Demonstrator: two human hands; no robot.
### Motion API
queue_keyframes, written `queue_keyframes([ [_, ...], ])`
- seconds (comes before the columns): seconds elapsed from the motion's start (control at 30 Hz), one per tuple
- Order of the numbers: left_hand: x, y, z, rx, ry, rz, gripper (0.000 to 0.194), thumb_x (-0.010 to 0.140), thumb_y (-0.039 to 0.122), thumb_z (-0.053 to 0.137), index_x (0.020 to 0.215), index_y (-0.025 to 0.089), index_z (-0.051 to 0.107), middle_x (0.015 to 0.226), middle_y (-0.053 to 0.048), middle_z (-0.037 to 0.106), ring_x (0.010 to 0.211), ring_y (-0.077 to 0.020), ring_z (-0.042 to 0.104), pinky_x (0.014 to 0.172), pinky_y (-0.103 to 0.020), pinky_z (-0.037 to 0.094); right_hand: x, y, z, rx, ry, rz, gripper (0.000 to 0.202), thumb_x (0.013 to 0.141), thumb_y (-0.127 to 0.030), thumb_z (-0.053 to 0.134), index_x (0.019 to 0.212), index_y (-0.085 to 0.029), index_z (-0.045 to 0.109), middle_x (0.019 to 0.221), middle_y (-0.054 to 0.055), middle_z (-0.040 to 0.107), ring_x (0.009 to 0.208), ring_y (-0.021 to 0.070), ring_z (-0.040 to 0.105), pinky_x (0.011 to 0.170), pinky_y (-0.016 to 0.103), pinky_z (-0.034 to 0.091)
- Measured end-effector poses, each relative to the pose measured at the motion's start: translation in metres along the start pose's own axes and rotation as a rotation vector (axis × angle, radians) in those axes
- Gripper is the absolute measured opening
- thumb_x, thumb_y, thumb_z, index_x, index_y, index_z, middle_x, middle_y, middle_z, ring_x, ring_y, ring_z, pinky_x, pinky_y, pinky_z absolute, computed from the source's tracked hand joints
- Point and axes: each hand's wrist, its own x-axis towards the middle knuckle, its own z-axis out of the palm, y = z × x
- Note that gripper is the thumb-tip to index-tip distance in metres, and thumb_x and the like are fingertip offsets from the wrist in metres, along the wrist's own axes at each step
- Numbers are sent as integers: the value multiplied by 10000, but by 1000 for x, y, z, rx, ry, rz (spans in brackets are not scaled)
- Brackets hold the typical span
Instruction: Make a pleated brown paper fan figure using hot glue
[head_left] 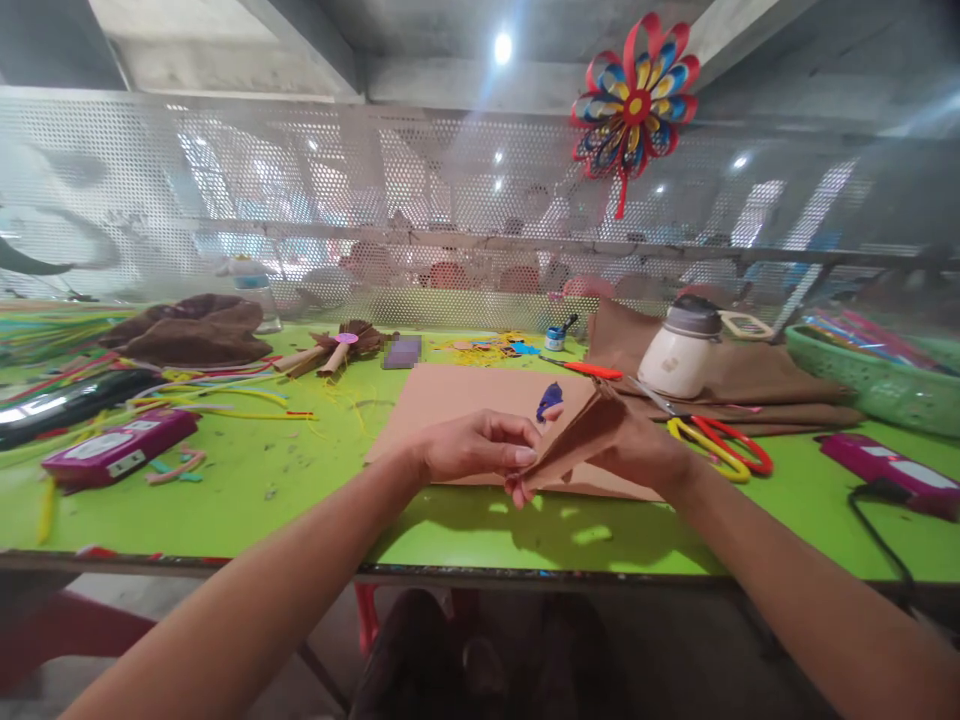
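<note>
My left hand [484, 445] is closed, thumb and fingers pinching the lower left corner of a folded brown sheet [574, 440]. The sheet looks like paper or thin cloth; I cannot tell which. On its other side my right hand [645, 445] grips it, with most of those fingers hidden behind the folds. The folded piece is tilted up above a flat, lighter brown sheet [442, 395] on the green table. A small dark blue crumpled thing [551, 400] shows just beyond my left fingers.
Red-and-yellow-handled scissors [720, 445] lie right of my right hand, near a white jar with a grey lid [681, 345] and folded brown material [757, 375]. Purple power strips [124, 447] sit at both sides. A green basket [877, 370] stands far right; a perforated screen [300, 180] rises behind.
</note>
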Motion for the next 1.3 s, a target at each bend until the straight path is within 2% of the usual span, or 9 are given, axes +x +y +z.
queue_keyframes([
  [0.17, 3, -3, 5, -77, -121, -85, 326, 675, 429, 712, 781, 141, 600, 624, -22, 634, 602, -153, 614, 625, -290, 469, -1, -18, 4, 535, -188, 155, 457, 705, -380, 693, 1110, -195, 588, 1014, 104, 665, 949, 246, 625, 854, 429, 462],
  [0.27, 4, -4, 8, -83, -156, -100, 295, 696, 403, 701, 762, 134, 601, 625, -20, 639, 595, -144, 614, 624, -278, 469, 3, -27, 8, 569, -205, 154, 358, 666, -350, 730, 967, -171, 651, 934, 105, 680, 879, 243, 641, 807, 420, 484],
  [0.43, 9, -13, 6, -163, -178, -79, 289, 749, 386, 656, 840, 115, 610, 776, -75, 671, 720, -164, 636, 723, -314, 478, 7, -14, 6, 500, -58, 77, 192, 685, -251, 729, 831, -140, 671, 803, 66, 656, 775, 179, 620, 738, 333, 498],
  [0.5, 11, -16, -1, -153, -76, -53, 274, 772, 367, 636, 883, 119, 612, 853, -91, 670, 779, -159, 631, 772, -317, 465, 8, -6, 4, 468, 34, 79, 186, 730, -274, 690, 853, -136, 661, 812, 59, 643, 775, 167, 603, 748, 328, 486],
  [0.6, 11, -16, -18, -42, 261, 57, 290, 791, 394, 603, 898, 125, 616, 863, -82, 655, 782, -143, 612, 762, -300, 460, 11, 2, 3, 307, 134, 133, 222, 777, -340, 631, 884, -146, 647, 832, 48, 631, 767, 154, 576, 727, 299, 467],
  [0.7, 7, -9, -31, 152, 560, 194, 351, 822, 453, 523, 935, 134, 615, 887, -74, 639, 798, -134, 585, 724, -274, 452, 14, 6, 5, 32, 80, 238, 245, 809, -374, 573, 888, -155, 647, 827, 37, 633, 745, 149, 559, 675, 269, 442],
  [0.77, 4, -5, -32, 400, 615, 201, 376, 823, 471, 497, 951, 142, 625, 899, -72, 644, 816, -146, 575, 717, -274, 443, 15, 8, 7, -144, 0, 273, 253, 822, -373, 543, 877, -153, 655, 822, 35, 641, 743, 153, 556, 671, 265, 428],
  [0.97, 5, -12, -13, 1132, 431, 19, 275, 784, 386, 519, 851, 179, 688, 816, -40, 666, 699, -150, 566, 602, -245, 383, 17, 13, 17, -398, -91, 297, 276, 838, -376, 504, 863, -149, 659, 831, 50, 657, 770, 169, 571, 686, 273, 420],
  [1.3, 9, -20, -20, 1246, 338, -21, 255, 797, 319, 484, 907, 195, 678, 806, -23, 662, 672, -131, 558, 592, -225, 372, 16, 20, 17, -521, -85, 176, 218, 851, -290, 497, 887, -167, 673, 852, 57, 652, 785, 161, 574, 723, 276, 422],
])
